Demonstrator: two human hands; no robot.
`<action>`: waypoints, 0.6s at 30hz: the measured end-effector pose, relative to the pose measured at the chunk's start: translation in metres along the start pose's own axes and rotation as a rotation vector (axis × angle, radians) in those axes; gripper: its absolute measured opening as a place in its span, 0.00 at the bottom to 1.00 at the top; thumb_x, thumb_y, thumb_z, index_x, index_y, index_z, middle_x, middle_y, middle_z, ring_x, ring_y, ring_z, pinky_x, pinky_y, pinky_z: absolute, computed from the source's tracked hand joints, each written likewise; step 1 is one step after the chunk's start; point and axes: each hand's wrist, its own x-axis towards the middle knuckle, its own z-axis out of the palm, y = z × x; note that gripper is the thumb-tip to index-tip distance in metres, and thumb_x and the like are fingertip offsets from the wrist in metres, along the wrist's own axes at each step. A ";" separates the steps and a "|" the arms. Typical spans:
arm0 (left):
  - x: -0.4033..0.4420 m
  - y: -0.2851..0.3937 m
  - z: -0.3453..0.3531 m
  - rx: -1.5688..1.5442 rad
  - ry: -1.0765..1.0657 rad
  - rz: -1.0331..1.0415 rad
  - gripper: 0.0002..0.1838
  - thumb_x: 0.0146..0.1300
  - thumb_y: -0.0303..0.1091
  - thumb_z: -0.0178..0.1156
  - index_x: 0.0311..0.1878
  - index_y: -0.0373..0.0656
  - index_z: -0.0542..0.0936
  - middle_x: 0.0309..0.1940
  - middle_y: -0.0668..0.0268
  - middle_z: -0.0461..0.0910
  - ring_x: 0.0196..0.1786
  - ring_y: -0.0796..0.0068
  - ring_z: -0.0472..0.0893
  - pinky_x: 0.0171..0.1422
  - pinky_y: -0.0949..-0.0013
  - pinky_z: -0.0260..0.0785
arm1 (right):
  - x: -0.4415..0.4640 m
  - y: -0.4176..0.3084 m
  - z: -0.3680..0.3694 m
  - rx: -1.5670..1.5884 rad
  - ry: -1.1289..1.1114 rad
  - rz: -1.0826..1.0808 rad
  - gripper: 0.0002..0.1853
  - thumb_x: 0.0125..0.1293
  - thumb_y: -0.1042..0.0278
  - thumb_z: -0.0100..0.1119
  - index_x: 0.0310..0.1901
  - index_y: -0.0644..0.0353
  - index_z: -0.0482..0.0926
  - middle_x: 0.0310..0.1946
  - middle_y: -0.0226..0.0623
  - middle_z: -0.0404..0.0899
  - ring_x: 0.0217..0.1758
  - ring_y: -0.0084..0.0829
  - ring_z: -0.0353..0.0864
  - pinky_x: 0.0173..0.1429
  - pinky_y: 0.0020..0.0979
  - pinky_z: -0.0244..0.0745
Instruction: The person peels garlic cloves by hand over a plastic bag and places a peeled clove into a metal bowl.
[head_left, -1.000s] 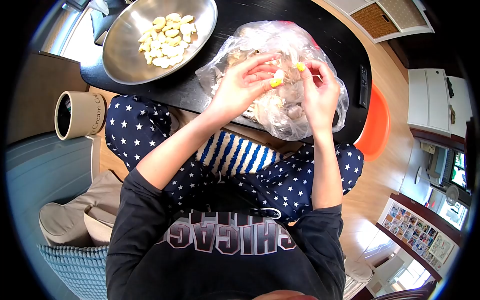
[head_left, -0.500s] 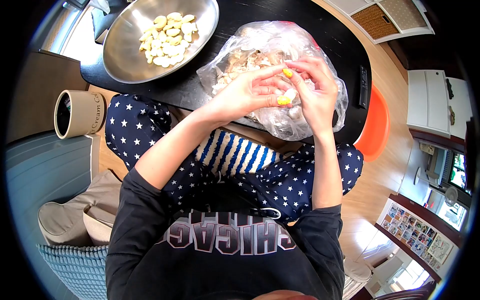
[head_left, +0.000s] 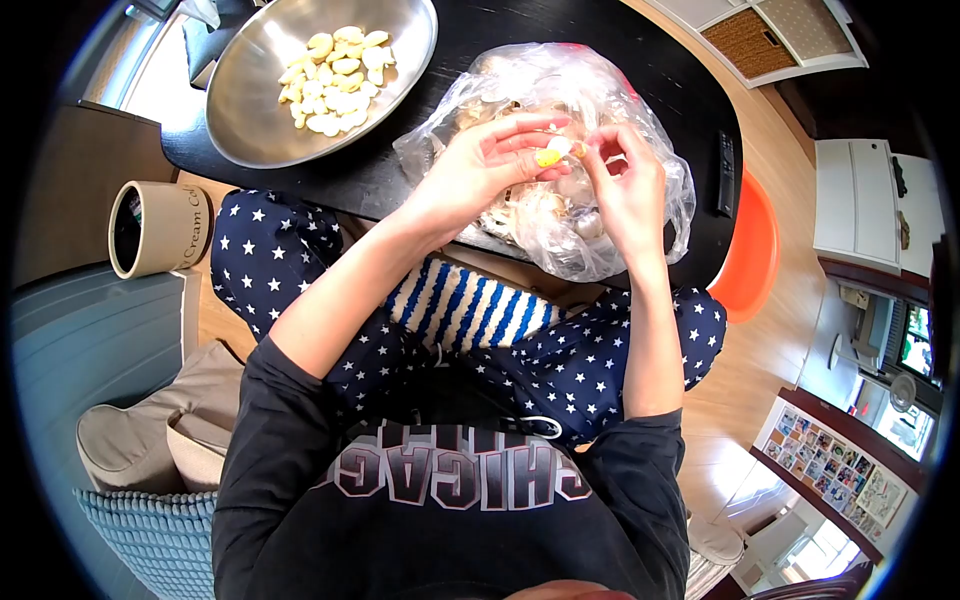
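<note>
A pale garlic clove (head_left: 562, 146) is held between the thumb and fingers of my left hand (head_left: 485, 168). At its right end, my right hand (head_left: 628, 180) pinches with thumb and forefinger, its other fingers curled. Whether the pinch is on the clove or a bit of its skin is too small to tell. Both hands are over a clear plastic bag (head_left: 580, 250) that holds garlic bulbs and loose papery skins (head_left: 528, 212). Left of the bag, a wide steel bowl (head_left: 240, 120) contains many peeled cloves (head_left: 340, 85).
The bowl and bag stand on a black table (head_left: 455, 35) with a rounded right end. A dark remote control (head_left: 726, 172) lies near that end, beside an orange chair (head_left: 750, 250). A cream bin (head_left: 160, 228) stands at the left. A striped cloth (head_left: 475, 305) lies at my lap.
My hands have come lower and closer together at the clove. The right hand's fingers have curled in, and the left hand has shifted slightly left.
</note>
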 end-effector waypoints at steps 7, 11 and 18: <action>0.001 -0.005 -0.003 0.005 0.042 0.044 0.21 0.66 0.29 0.52 0.61 0.33 0.66 0.54 0.59 0.74 0.52 0.75 0.76 0.60 0.73 0.68 | 0.001 -0.007 0.000 0.258 0.033 -0.094 0.07 0.57 0.78 0.58 0.38 0.62 0.79 0.35 0.34 0.77 0.35 0.24 0.77 0.39 0.23 0.71; 0.000 -0.004 -0.003 0.074 0.049 0.070 0.20 0.67 0.30 0.52 0.60 0.34 0.69 0.53 0.60 0.75 0.51 0.76 0.77 0.59 0.73 0.68 | -0.001 -0.016 -0.003 0.156 0.014 -0.302 0.09 0.54 0.81 0.61 0.38 0.62 0.79 0.36 0.35 0.78 0.36 0.26 0.77 0.39 0.24 0.71; 0.000 0.000 -0.002 0.241 0.033 0.200 0.19 0.66 0.29 0.53 0.59 0.36 0.71 0.54 0.60 0.75 0.54 0.75 0.75 0.58 0.74 0.68 | 0.003 -0.013 -0.001 -0.119 0.178 -0.707 0.13 0.46 0.82 0.65 0.36 0.61 0.80 0.33 0.35 0.78 0.36 0.34 0.77 0.39 0.29 0.74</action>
